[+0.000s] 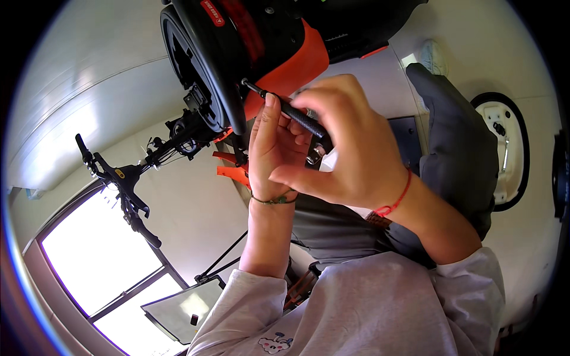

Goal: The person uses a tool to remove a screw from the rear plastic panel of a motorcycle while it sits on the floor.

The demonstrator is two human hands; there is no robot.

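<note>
A black knurled-handled tool [300, 118] with a slim metal shaft reaches up to a small fastener [245, 82] on the black and orange vehicle body [300, 53]. My left hand [276, 142] grips the tool near its shaft, thumb upward along it, palm turned toward me. My right hand [350, 148] arches over the handle, its thumb stretched out toward my left wrist. Its fingers are curled and blurred, so I cannot tell whether they grip. A metal piece [316, 154] shows below the handle, partly hidden between my hands.
Black handlebars [119, 175] extend at left, near a window [95, 255]. At right, my grey-trousered leg [457, 148] is beside an oval white tray [507, 175] with small metal items. A dark mat [404, 133] lies behind my hands; a white board [178, 311] stands lower left.
</note>
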